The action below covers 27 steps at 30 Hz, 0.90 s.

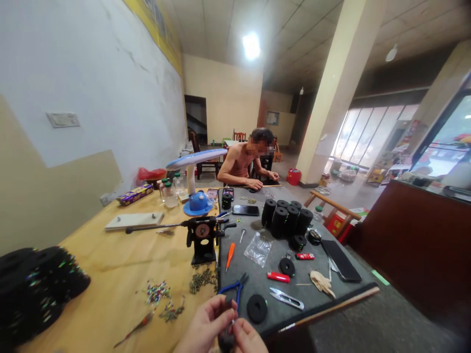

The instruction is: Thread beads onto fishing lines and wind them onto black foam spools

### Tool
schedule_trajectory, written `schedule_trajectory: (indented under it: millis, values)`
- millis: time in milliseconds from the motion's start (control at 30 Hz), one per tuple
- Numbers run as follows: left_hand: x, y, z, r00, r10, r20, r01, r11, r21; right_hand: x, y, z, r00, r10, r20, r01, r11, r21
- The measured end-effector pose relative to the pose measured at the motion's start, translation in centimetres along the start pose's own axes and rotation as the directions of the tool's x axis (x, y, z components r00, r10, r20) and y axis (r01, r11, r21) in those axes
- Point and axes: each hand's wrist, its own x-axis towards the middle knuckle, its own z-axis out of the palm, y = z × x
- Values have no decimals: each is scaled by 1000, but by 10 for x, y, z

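Note:
At the table's near edge, my left hand [209, 321] is closed around a dark foam ring [225, 340], parts of which show above and below the fingers. Close against it, my right hand [248, 337] pinches at something tiny and pale; what it is I cannot make out. Just beyond the fingers lie blue-handled pliers [239, 290]. Another black foam ring [256, 308] rests flat to the right, with thread snips [287, 298] past it. Small brass-coloured pieces [203, 280] and multicoloured beads [158, 291] are heaped to the left.
A black clamp-like device [201, 238] with a long rod stands mid-table. Several black foam spools [285, 218] stand upright behind a plastic bag [258, 249]. Red lighters [278, 277], an orange screwdriver [230, 256] and a phone [341, 260] lie around. A person [245, 162] works opposite.

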Motion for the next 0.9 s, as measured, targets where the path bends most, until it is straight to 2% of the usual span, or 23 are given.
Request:
schedule_trajectory:
  millis: [67,133,233,333,400,567,733,833,900]
  values:
    - [-14,2,-5,999,-37,-3,37,998,-50,-13,7,9,998,66,19,-65,997,-52]
    - [-28,5,-15,998,-64,-12,62,992,-107,-29,10,20,992,112,-57,-115,993,-35]
    - [-49,9,-37,995,-64,-77,49,980,-191,-48,11,34,982,122,-144,-120,993,23]
    - [-70,4,-56,990,-118,-72,105,981,-163,-60,14,42,980,134,-149,-129,991,47]
    - [-85,-5,-62,986,-155,-67,145,980,-134,-66,17,45,981,145,-129,-140,989,50]
    - [-113,-33,-54,982,-180,-53,171,975,-144,-77,27,46,987,134,-92,-134,991,12]
    - [-124,-48,-38,979,-194,61,202,964,-173,-89,36,48,992,105,-66,-113,985,-130]
    - [-127,-51,-36,988,-141,64,150,973,-173,-94,39,48,998,54,-35,-61,969,-240]
    - [-128,-51,-37,997,-75,13,76,991,-113,-95,39,48,999,37,-21,-42,944,-328]
